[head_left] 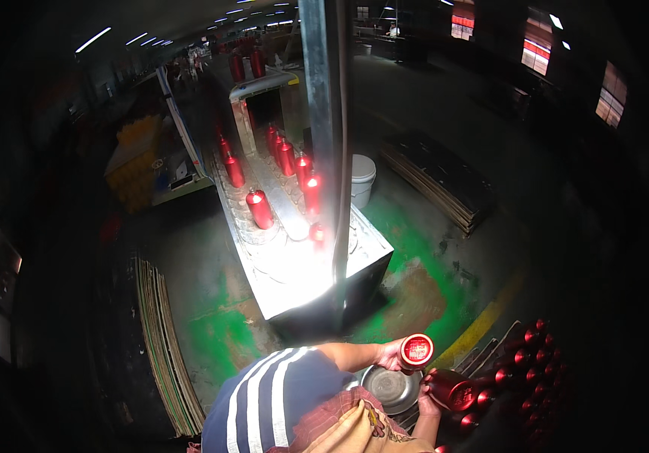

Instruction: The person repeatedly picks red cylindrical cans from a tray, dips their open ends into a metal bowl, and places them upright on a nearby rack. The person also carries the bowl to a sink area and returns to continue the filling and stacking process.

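Near the lower right, my left hand is closed around a shiny red metal bottle, its round base facing up at me. Just beside it, my right hand grips a second red bottle, tilted with its base toward the lower right. Between and below the hands is a round grey metal basin. To the right of the right hand, many red bottles are packed in rows, partly lost in shadow.
Ahead, a brightly lit conveyor carries standing red bottles past an upright metal post. A white bucket stands at its right side. Stacked flat boards lie on the floor farther right, and more boards are at the left.
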